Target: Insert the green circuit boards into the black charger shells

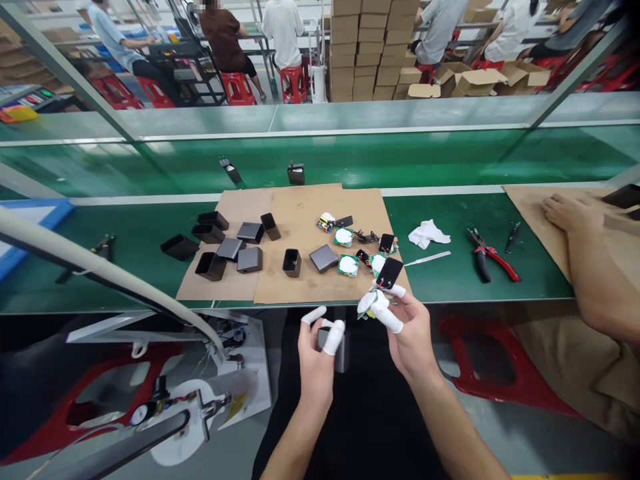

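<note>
From where I stand, the worker's right hand (pixel 410 337) pinches a board (pixel 368 304) in its white-capped fingertips, a black plate (pixel 389 273) sticking up from it just over the near edge of the bench (pixel 435 290). The left hand (pixel 317 363), at the right's nine o'clock, has its capped thumb and fingers curled around a grey case (pixel 342 357), lower down, above the lap. At the worker's twelve o'clock lies brown card (pixel 300 207), with more boards (pixel 348 265) near the right hand. Other cases (pixel 249 260) cluster at eleven o'clock, some upright, some lying over. A crumpled tissue (pixel 429 233) sits at one o'clock; red-handled pliers (pixel 490 260) lie between one and two. A co-worker's forearm (pixel 597 287) rests at two.
</note>
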The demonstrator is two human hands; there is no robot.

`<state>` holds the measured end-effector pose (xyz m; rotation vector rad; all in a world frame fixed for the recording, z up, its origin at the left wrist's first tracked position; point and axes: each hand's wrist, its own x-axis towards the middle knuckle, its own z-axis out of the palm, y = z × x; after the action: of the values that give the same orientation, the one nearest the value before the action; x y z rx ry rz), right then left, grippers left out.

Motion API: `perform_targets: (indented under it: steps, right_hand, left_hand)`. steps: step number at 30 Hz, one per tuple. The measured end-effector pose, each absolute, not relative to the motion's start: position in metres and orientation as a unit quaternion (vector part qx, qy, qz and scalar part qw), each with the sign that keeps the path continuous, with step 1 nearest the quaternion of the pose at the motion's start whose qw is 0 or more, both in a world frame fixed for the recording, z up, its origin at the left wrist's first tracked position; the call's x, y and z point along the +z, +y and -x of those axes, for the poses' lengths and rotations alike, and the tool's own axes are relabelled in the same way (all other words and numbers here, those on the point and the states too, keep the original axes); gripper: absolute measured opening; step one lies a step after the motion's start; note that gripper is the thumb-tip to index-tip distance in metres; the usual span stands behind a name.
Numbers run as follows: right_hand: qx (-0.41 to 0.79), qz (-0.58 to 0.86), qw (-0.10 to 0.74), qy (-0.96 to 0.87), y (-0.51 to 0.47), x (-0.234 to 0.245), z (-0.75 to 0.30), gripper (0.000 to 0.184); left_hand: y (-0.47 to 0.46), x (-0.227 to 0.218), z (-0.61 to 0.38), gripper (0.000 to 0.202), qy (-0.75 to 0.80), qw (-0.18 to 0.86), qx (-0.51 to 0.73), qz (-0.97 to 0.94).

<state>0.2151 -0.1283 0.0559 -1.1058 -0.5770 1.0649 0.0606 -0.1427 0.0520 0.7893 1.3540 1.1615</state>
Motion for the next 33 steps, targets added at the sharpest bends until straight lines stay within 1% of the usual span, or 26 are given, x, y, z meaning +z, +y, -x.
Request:
perform_targets:
  steps: [1, 3, 5, 9, 12, 14, 19, 22, 24, 27, 29, 31, 33]
  right_hand:
    - [0.478, 0.495, 0.680, -0.255, -0.127, 0.056, -0.219, 0.047]
    - [0.480, 0.499, 0.674, -0.257, -0.127, 0.057, -0.226, 0.045]
    - [0.478, 0.502, 0.671, -0.265, -0.129, 0.058, -0.232, 0.047]
    - [0.455, 0.504, 0.663, -0.315, -0.136, 0.059, -0.234, 0.054]
    - [0.463, 0.500, 0.642, -0.351, -0.140, 0.061, -0.227, 0.052]
    - [0.469, 0.497, 0.628, -0.373, -0.141, 0.063, -0.221, 0.048]
    - [0.414, 0.481, 0.615, -0.468, -0.140, 0.071, -0.214, 0.046]
    - [0.405, 0.452, 0.612, -0.508, -0.142, 0.077, -0.214, 0.052]
    - [0.382, 0.457, 0.607, -0.525, -0.146, 0.080, -0.212, 0.054]
    - [0.340, 0.485, 0.591, -0.549, -0.155, 0.082, -0.204, 0.067]
    - [0.334, 0.505, 0.577, -0.548, -0.160, 0.080, -0.196, 0.075]
    - [0.341, 0.531, 0.576, -0.519, -0.164, 0.079, -0.188, 0.074]
    - [0.352, 0.550, 0.587, -0.478, -0.164, 0.078, -0.181, 0.066]
  left_hand:
    - [-0.147, 0.053, -0.059, 0.060, 0.561, 0.626, 0.473, -0.264]
    - [-0.154, 0.054, -0.054, 0.064, 0.523, 0.703, 0.447, -0.182]
    - [-0.159, 0.054, -0.047, 0.063, 0.504, 0.709, 0.452, -0.199]
    - [-0.154, 0.052, -0.040, 0.047, 0.465, 0.621, 0.508, -0.374]
    - [-0.144, 0.057, -0.045, 0.039, 0.401, 0.572, 0.541, -0.468]
    - [-0.139, 0.062, -0.050, 0.040, 0.376, 0.549, 0.552, -0.503]
    - [-0.136, 0.070, -0.057, 0.061, 0.369, 0.511, 0.547, -0.551]
    - [-0.135, 0.069, -0.057, 0.056, 0.388, 0.486, 0.545, -0.563]
    - [-0.135, 0.066, -0.057, 0.054, 0.402, 0.459, 0.556, -0.565]
    - [-0.136, 0.057, -0.059, 0.053, 0.436, 0.401, 0.580, -0.559]
    - [-0.137, 0.050, -0.061, 0.051, 0.449, 0.358, 0.591, -0.567]
    - [-0.138, 0.045, -0.061, 0.051, 0.450, 0.324, 0.591, -0.585]
    - [-0.138, 0.041, -0.061, 0.051, 0.446, 0.296, 0.593, -0.601]
